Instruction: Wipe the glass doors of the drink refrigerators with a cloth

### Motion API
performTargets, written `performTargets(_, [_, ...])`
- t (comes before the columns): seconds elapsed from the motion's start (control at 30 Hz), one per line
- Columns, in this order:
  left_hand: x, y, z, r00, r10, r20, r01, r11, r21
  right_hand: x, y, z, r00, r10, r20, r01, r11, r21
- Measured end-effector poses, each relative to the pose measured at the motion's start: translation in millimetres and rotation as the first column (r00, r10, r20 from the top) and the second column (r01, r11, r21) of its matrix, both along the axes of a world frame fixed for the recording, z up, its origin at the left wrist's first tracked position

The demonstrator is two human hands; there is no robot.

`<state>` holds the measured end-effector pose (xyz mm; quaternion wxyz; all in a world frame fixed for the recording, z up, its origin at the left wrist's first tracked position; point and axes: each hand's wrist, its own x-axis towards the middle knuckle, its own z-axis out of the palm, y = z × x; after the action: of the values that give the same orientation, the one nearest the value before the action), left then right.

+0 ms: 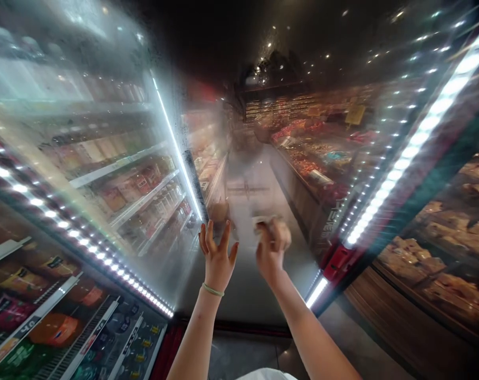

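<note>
A misted glass door [259, 285] stands in front of me, full of reflections. My left hand [217, 258] is up close to the glass with its fingers spread and nothing in it; a pale green band circles the wrist. Whether its fingertips touch the pane I cannot tell. To the right, my right hand [270, 245] is curled near the same glass, blurred by motion. A whitish patch shows at its fingers, but what it holds, if anything, is not clear.
On the left is a lit fridge shelf [49, 311] with bottles and packets. A bright light strip [413, 142] runs along the door's edge at right. Beyond it, packaged food [429, 264] lies on a wooden display stand [382, 306]. Tiled floor [243, 353] shows below.
</note>
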<state>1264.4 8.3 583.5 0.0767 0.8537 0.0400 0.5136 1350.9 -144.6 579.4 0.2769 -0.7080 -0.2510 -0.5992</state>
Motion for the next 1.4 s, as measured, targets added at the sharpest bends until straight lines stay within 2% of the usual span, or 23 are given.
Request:
performTargets(0.07, [-2,8,4.3,1.000,-0.003,-0.015,0.003,1.000,0.006,-5,7,-8.0,0.997,0.075,-0.002,-0.074,0.970,-0.231])
performTargets(0.1, [-4,13,6.2,1.000,0.002,-0.028,-0.002,1.000,0.008,-5,6,-11.8,0.996,0.090,-0.014,-0.090,0.959,-0.268])
performTargets(0.13, [-6,19,8.0,0.999,0.010,-0.037,-0.010,1.000,0.006,-4,4,-14.4,0.996,0.084,-0.026,-0.088,0.966,-0.243])
performTargets(0.2, [-10,33,10.9,0.999,0.024,-0.042,-0.025,1.000,-0.016,1,0,-15.2,0.999,0.029,-0.033,-0.030,0.999,-0.036])
performTargets(0.27, [-13,46,12.4,0.999,0.021,-0.035,-0.023,0.999,-0.038,2,8,-11.6,0.998,-0.038,-0.040,0.045,0.983,0.178])
performTargets(0.3, [-13,51,12.6,0.999,0.011,-0.031,-0.012,0.999,-0.036,0,17,-9.7,0.998,-0.054,-0.042,0.062,0.974,0.219])
performTargets(0.33, [-14,56,12.5,1.000,-0.002,-0.029,0.001,1.000,-0.025,-4,29,-8.3,0.998,-0.051,-0.040,0.058,0.978,0.202])
performTargets(0.4, [-14,65,11.6,0.999,-0.024,-0.034,0.024,1.000,0.010,-12,51,-7.9,0.999,-0.004,-0.037,0.005,1.000,0.016])
performTargets(0.47, [-16,77,10.6,0.999,-0.027,-0.037,0.028,0.999,0.028,-17,64,-8.7,0.998,0.049,-0.027,-0.053,0.983,-0.175])
performTargets(0.5, [-17,82,10.3,0.999,-0.024,-0.032,0.024,0.999,0.028,-18,66,-8.5,0.998,0.059,-0.017,-0.061,0.976,-0.208])
performTargets(0.53, [-18,88,10.2,1.000,-0.020,-0.024,0.021,0.999,0.026,-17,66,-7.4,0.999,0.053,-0.005,-0.053,0.980,-0.191])
performTargets(0.6, [-19,96,9.9,1.000,-0.019,-0.003,0.019,1.000,0.019,-15,65,-2.0,1.000,0.004,0.012,-0.004,0.999,-0.033])
performTargets(0.7, [-19,103,9.5,0.999,-0.034,0.015,0.034,0.999,0.008,-19,81,7.6,0.997,-0.070,-0.040,0.075,0.984,0.161])
performTargets(0.73, [-19,105,9.4,0.999,-0.040,0.014,0.039,0.999,0.009,-23,92,8.8,0.996,-0.065,-0.058,0.073,0.987,0.141])
performTargets(0.8, [-21,112,9.6,0.999,-0.037,0.013,0.036,0.999,0.015,-33,113,6.7,0.998,-0.020,-0.063,0.019,1.000,-0.023])
performTargets(0.9, [-27,130,11.4,1.000,-0.013,0.029,0.013,1.000,0.009,-42,130,-0.2,0.999,0.038,-0.023,-0.042,0.972,-0.230])
performTargets(0.93, [-29,137,12.2,0.999,-0.009,0.038,0.009,1.000,0.003,-42,131,-0.5,0.999,0.035,-0.012,-0.037,0.977,-0.209])
performTargets(1.0, [-33,149,13.3,0.999,-0.014,0.050,0.014,1.000,-0.001,-39,133,3.6,1.000,0.003,-0.012,-0.004,0.999,-0.041])
performTargets(1.1, [-37,161,13.5,0.998,-0.023,0.051,0.022,1.000,0.007,-38,149,14.5,0.998,-0.047,-0.052,0.055,0.984,0.167])
performTargets(1.2, [-40,171,12.6,0.998,-0.014,0.062,0.015,1.000,-0.004,-48,175,15.4,0.998,-0.012,-0.055,0.011,1.000,-0.006])
performTargets(1.3, [-45,186,12.3,0.997,0.006,0.073,-0.004,1.000,-0.030,-54,186,9.0,0.999,0.032,-0.018,-0.035,0.976,-0.216])
performTargets(1.33, [-46,191,12.2,0.997,0.013,0.072,-0.011,0.999,-0.032,-53,185,8.8,1.000,0.030,-0.005,-0.030,0.978,-0.205])
performTargets(1.4, [-48,200,12.0,0.997,0.021,0.068,-0.019,0.999,-0.028,-49,183,13.7,1.000,-0.002,0.003,0.002,0.998,-0.061])
